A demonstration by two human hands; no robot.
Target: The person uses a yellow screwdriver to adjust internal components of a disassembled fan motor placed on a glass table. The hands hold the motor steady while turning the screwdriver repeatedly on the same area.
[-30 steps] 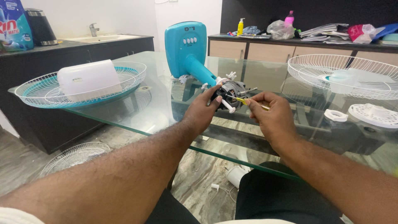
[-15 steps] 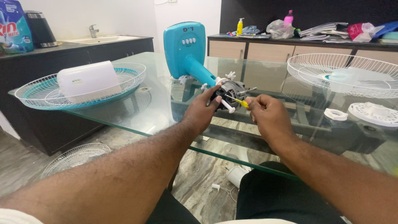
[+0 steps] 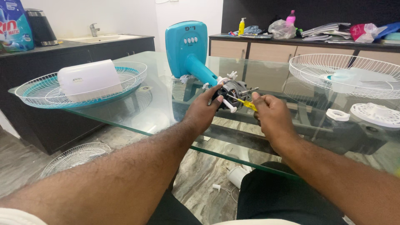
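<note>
fan motor (image 3: 234,91) gripped by left hand (image 3: 205,109) above glass worktop (image 3: 146,112), at end of teal fan stand (image 3: 189,52). yellow screwdriver (image 3: 245,104) pinched in closed right hand (image 3: 270,113), tip set against motor. white grille (image 3: 346,75) well apart at right.

The bare grey metal fan motor (image 3: 233,92), round and ribbed with its copper-dark core exposed, lies on its side on the clear glass surface (image 3: 158,112). It is joined to the turquoise plastic fan stand (image 3: 188,52), whose slanted neck runs down to the motor while its flat rounded base stands on edge behind. A thin steel shaft sticks out of the motor toward the right, and white plastic pegs and fittings jut from its top and lower front. The small screwdriver with a yellow handle (image 3: 245,103) points its slim metal tip up-left at the motor's front face, handle tilted down to the right, just beside the housing.
</note>
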